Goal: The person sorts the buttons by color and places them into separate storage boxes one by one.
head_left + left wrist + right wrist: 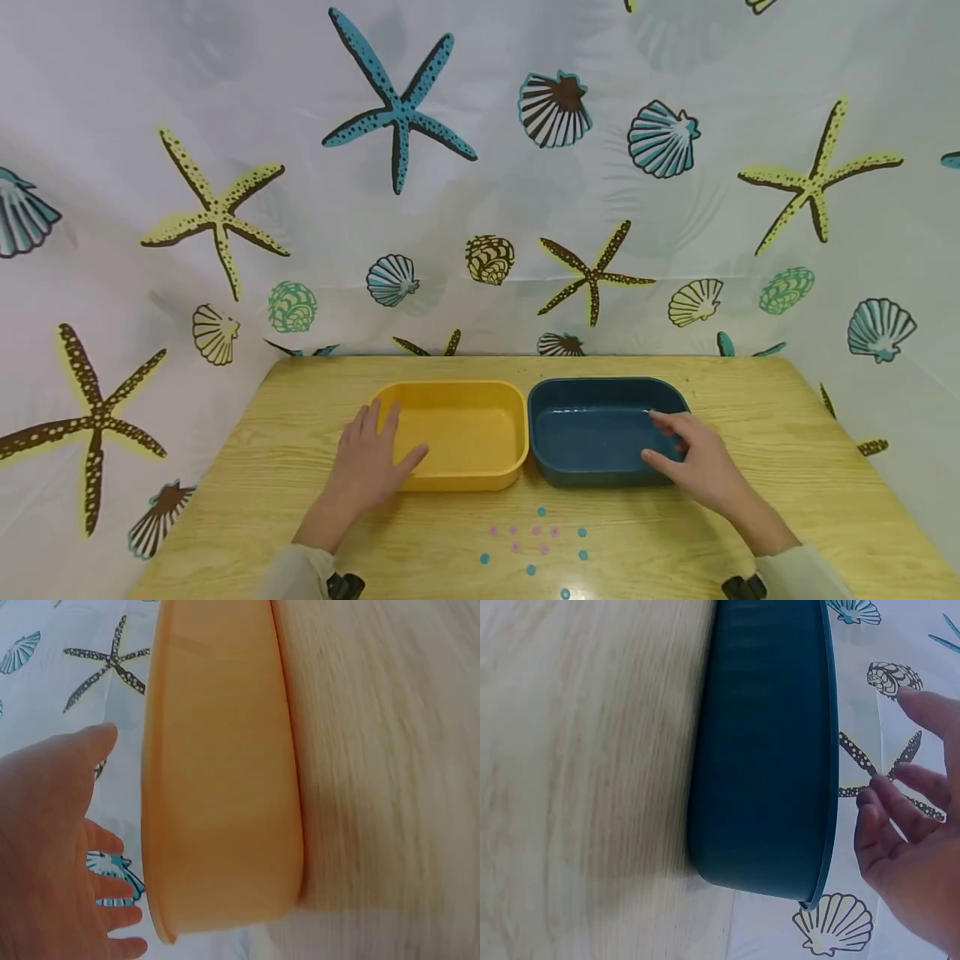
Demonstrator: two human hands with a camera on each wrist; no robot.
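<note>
A yellow rectangular bin [450, 482] with rounded corners stands on the wooden table, beside a dark blue bin [600, 478] of similar shape. My left hand [367, 467] hovers over the yellow bin's left end, fingers spread and holding nothing. Over the right end of the blue bin is my right hand [697, 458], its fingers relaxed and bent a little, with nothing in them. In the left wrist view the yellow bin [225, 765] shows its outer side, the hand above its rim. The blue bin [769, 750] fills the middle of the right wrist view.
Several small pink discs [536, 531] and blue discs [582, 532] lie scattered on the table [285, 442] in front of the bins. Behind and at both sides hangs a white curtain [465, 183] printed with starfish and shells.
</note>
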